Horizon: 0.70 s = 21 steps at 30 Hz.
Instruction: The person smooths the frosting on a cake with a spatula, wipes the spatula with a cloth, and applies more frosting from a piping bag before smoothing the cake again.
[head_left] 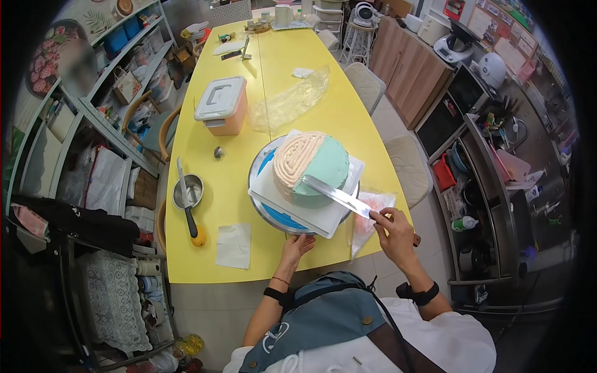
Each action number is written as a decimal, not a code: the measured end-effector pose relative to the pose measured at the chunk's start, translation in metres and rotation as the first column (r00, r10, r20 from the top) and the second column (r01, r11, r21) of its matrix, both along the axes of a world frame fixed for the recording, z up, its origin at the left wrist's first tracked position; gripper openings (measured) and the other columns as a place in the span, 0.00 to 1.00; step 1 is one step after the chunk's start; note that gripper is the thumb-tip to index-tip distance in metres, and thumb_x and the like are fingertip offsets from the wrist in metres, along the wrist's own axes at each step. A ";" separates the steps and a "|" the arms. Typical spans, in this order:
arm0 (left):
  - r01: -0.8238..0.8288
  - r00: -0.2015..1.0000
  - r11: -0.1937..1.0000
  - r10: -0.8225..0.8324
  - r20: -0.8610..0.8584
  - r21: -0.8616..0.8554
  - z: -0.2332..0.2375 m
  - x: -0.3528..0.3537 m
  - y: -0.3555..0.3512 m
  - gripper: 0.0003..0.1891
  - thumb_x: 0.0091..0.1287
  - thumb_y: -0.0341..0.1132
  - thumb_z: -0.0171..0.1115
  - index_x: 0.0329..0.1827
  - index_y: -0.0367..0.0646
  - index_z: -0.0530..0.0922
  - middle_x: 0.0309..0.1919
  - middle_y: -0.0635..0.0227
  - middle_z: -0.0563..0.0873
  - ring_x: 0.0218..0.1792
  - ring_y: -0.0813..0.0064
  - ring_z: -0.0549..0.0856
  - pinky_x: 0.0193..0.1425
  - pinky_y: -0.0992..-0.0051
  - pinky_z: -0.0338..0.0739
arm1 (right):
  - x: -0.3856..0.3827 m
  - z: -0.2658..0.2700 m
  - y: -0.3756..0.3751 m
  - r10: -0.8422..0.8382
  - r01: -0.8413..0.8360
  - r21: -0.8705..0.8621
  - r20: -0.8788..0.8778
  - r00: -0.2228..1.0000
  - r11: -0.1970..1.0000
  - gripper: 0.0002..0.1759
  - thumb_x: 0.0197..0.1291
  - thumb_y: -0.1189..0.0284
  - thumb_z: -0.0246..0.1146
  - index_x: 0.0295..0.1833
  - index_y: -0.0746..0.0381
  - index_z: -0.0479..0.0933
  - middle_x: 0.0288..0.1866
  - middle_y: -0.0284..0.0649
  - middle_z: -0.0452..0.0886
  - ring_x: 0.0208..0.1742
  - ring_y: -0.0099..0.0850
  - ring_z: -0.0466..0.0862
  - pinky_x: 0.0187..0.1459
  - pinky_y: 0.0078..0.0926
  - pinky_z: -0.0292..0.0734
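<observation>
My right hand [393,233] is closed around an icing spatula [339,196], whose long metal blade lies over the green side of a cake [329,160]. Peach piped ridges cover the cake's left part; smooth mint-green cream covers the right. It stands on a white square board [273,198], set over a round metal turntable [256,210] with a blue top. At the turntable's near rim, my left hand [297,248] grips the edge, its fingertips partly hidden. Between the turntable and my right hand lies a clear piping bag [367,224] with pink cream.
On the yellow table's left are a lidded pink tub [225,115], a metal bowl [196,186] with a black-handled spatula [190,217] across it, a piping nozzle [219,152] and a white paper [233,246]. Clear plastic film [289,102] lies beyond the cake. Chairs [407,168] flank the table.
</observation>
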State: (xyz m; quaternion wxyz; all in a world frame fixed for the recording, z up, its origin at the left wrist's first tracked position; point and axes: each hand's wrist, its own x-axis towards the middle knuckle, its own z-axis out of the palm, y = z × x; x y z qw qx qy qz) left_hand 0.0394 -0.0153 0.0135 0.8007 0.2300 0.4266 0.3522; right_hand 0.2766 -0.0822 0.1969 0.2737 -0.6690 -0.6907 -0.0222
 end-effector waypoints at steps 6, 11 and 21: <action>-0.013 1.000 1.000 0.014 0.013 -0.008 -0.001 -0.001 0.000 0.14 0.69 0.34 0.50 0.52 0.32 0.69 0.47 0.55 0.79 0.48 0.63 0.80 0.53 0.68 0.77 | 0.001 0.001 0.005 -0.011 0.011 -0.013 0.021 1.000 1.000 0.14 0.48 0.77 0.63 0.44 0.54 0.80 0.37 0.39 0.76 0.36 0.35 0.77 0.33 0.30 0.74; -0.012 1.000 1.000 0.012 0.003 0.001 -0.002 -0.001 0.000 0.15 0.69 0.34 0.50 0.52 0.32 0.69 0.47 0.56 0.79 0.48 0.63 0.80 0.53 0.68 0.76 | -0.011 0.001 -0.004 0.065 -0.067 -0.065 -0.033 0.997 0.996 0.15 0.47 0.77 0.64 0.44 0.54 0.80 0.37 0.38 0.76 0.35 0.34 0.78 0.33 0.30 0.75; -0.012 1.000 1.000 0.012 0.013 0.006 0.000 -0.001 -0.001 0.15 0.69 0.35 0.50 0.52 0.32 0.69 0.47 0.56 0.78 0.49 0.62 0.79 0.54 0.67 0.76 | 0.009 -0.004 0.004 -0.075 0.072 -0.036 -0.060 0.995 0.997 0.15 0.49 0.76 0.64 0.45 0.54 0.80 0.39 0.38 0.76 0.37 0.35 0.76 0.37 0.30 0.72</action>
